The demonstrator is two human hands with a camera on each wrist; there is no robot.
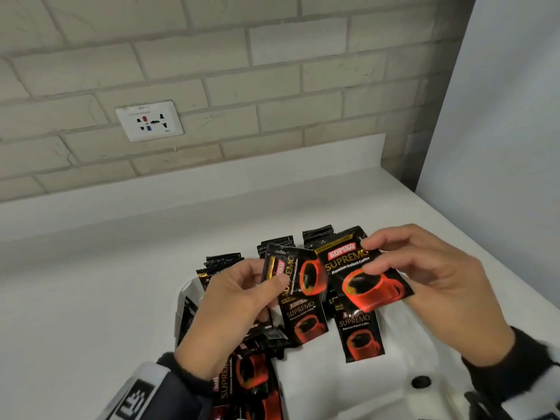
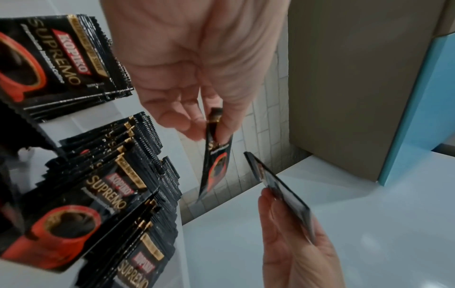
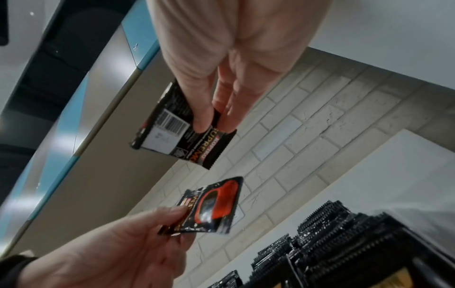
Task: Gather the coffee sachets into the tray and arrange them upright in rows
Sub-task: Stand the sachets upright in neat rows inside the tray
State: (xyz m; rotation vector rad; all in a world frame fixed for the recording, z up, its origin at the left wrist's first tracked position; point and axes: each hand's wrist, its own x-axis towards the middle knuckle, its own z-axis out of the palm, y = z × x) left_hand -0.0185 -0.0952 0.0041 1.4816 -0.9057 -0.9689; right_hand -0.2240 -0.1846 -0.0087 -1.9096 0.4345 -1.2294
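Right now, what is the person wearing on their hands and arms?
Both hands are bare, no gloves or rings visible. The left hand comes out of a dark knit cuff, with a white band bearing a black square marker strapped behind it. The right hand has the same dark fuzzy cuff, with a white and black mount behind it, cut off by the frame edge.

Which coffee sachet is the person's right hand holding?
Above the white counter, both hands hold black sachets over the standing rows. The right hand pinches the sachet nearest the side wall, its front with the red cup fully showing.
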